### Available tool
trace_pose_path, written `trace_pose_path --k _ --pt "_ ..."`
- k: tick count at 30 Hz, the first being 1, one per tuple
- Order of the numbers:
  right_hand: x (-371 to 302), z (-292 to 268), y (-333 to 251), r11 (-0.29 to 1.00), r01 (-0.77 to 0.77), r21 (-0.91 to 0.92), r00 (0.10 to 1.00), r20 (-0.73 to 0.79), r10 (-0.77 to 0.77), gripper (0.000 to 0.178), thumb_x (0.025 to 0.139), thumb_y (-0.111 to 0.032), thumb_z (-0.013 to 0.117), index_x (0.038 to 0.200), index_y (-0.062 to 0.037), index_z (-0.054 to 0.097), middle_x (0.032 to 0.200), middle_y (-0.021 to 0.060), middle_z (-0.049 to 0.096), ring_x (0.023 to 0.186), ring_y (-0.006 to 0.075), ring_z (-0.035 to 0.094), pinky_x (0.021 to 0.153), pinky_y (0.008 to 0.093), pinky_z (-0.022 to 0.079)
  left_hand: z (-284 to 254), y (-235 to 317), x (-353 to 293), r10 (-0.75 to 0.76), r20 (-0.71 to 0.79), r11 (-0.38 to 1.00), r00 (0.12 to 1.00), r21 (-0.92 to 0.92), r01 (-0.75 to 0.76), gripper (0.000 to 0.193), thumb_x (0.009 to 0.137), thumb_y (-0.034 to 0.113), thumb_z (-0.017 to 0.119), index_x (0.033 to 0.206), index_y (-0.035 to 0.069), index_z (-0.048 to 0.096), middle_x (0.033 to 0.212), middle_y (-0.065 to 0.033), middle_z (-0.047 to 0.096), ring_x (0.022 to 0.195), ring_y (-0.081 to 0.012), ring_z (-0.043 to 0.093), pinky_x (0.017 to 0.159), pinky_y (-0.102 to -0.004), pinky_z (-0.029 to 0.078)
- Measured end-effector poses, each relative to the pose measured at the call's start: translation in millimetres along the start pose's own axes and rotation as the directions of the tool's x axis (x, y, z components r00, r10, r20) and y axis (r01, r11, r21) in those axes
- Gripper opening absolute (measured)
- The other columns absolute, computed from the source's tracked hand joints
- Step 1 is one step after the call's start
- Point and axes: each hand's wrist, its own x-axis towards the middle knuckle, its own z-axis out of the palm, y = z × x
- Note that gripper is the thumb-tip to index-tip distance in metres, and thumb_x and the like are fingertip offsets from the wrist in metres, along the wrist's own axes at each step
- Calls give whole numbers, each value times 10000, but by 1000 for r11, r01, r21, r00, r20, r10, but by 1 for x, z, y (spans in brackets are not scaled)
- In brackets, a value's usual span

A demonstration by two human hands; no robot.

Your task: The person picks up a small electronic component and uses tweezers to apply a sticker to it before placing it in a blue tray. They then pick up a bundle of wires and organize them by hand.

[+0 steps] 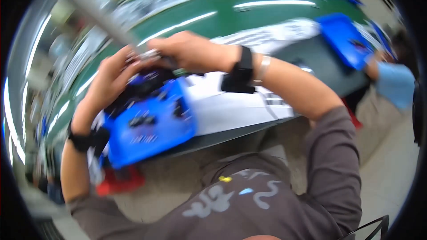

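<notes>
My left hand (110,78) and my right hand (189,52) come together over the far side of a blue tray (180,138). The fingers of both are closed on a small, pale, silvery thing (150,55), which is too smeared by motion to name. Beneath my hands lies a heap of black parts (144,84), partly covered by my left fingers. Nearer to me in the tray rest a small dark part (142,121) and some thin, light bits (144,139). Each of my wrists wears a black band.
White sheets (231,109) lie on the dark tabletop right of the tray. Beyond runs a green surface (267,11). A grey pole (95,13) slants down near my hands. At right, a person's hand (373,67) touches another blue tray (340,35). Something red (120,181) sits below the table edge.
</notes>
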Motion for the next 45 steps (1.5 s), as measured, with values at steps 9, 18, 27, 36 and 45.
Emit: trace_pose_path --k 9,18,27,36,45 --pt "-171 -241 -20 806 -385 -450 921 -235 310 177 958 -180 626 984 -49 510 723 199 575 697 427 578 593 438 443 149 117 254 409 283 905 868 -251 -344 137 1019 135 564 1008 -1 551 898 -39 629 868 -86 590 771 -261 487" --pt "-360 -415 21 403 -568 -718 804 -377 460 233 970 -237 629 957 -34 514 769 216 592 742 420 601 606 435 456 405 197 475 686 69 690 725 -379 -617 244 946 254 621 973 13 595 851 -228 669 807 -423 651 682 -476 495" --pt "-453 -425 68 230 -676 -700 639 -400 657 247 937 -275 661 1053 -70 584 833 200 648 827 389 653 688 449 500 502 207 505 531 181 848 828 -109 -519 332 903 315 645 1130 74 629 1001 -183 703 953 -383 666 822 -481 529" --pt "-398 -415 -5 44 -848 -529 436 -648 625 297 936 -134 631 1229 -91 617 1088 118 682 1091 300 559 958 427 420 290 170 394 546 268 803 794 105 -587 373 877 346 674 1137 78 686 1063 -168 704 1025 -365 653 886 -455 523" --pt "-330 -375 57 384 -389 838 563 -113 818 274 1000 -227 534 1178 -30 601 1045 49 613 896 124 568 802 250 461 11 50 -16 -305 392 832 868 553 43 312 915 295 659 1099 45 690 970 -156 711 875 -341 676 780 -393 537"
